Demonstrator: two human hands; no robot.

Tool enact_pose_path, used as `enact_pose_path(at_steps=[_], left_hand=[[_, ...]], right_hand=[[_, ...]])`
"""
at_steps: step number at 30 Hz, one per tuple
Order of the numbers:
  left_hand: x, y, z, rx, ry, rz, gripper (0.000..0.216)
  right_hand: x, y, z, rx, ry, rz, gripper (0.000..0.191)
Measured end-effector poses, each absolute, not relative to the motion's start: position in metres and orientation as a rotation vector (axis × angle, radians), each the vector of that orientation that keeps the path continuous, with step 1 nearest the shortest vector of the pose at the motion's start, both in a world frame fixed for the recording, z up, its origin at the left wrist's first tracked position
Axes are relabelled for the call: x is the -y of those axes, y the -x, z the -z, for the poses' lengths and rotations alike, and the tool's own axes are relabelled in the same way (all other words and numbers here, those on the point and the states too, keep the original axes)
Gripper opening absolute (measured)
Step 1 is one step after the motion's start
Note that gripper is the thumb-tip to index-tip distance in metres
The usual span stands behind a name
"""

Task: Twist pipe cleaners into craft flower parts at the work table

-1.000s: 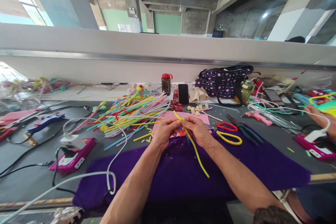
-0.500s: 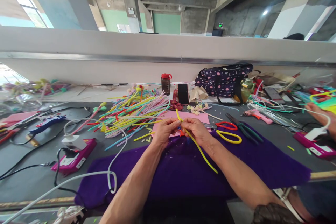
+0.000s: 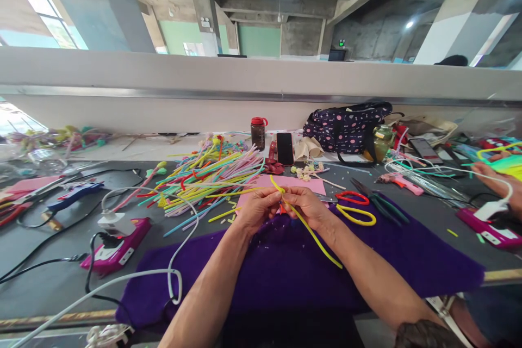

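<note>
Both hands meet over the front of a purple cloth (image 3: 302,272), pinching one yellow pipe cleaner (image 3: 316,239). My left hand (image 3: 261,207) is closed on it near its short upper end, which sticks up above the fingers. My right hand (image 3: 306,205) grips it close beside the left, and the long end trails down to the right below that palm. Fingertips hide the part where the stem seems bent or twisted. Behind the hands lies a pink sheet (image 3: 314,185). Scissors with red and yellow handles (image 3: 356,215) rest right of my right hand.
A heap of coloured pipe cleaners (image 3: 216,176) lies beyond my left hand. Pliers (image 3: 387,207) sit by the scissors. Magenta power strips (image 3: 118,250) with cables stand at both sides. A bottle (image 3: 258,133), phone (image 3: 284,148) and bag (image 3: 346,129) are behind. A co-worker's hand (image 3: 495,182) shows right.
The yellow pipe cleaner's upper end leans further left, and its lower end has shifted slightly right. Both hands keep their pinch in nearly the same place. The view has tilted slightly.
</note>
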State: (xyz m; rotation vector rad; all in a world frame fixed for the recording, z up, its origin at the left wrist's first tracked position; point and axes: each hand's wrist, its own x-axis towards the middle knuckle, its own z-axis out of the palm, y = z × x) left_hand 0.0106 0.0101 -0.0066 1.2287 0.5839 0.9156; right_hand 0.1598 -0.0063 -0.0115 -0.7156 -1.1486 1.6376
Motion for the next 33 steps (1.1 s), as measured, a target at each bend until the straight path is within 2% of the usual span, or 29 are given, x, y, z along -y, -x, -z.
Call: enact_pose_path(at_steps=[27,33], left_hand=[[-0.017,-0.009,0.013,-0.573,-1.199,-0.912,0.022],[-0.012,-0.013,0.008,-0.605,-1.155,-0.960,0.025]], right_hand=[[0.004,-0.156,0.021,1.128,0.797,-1.571,0.021],[0.007,-0.153,0.016,1.095,0.841,-1.430,0.023]])
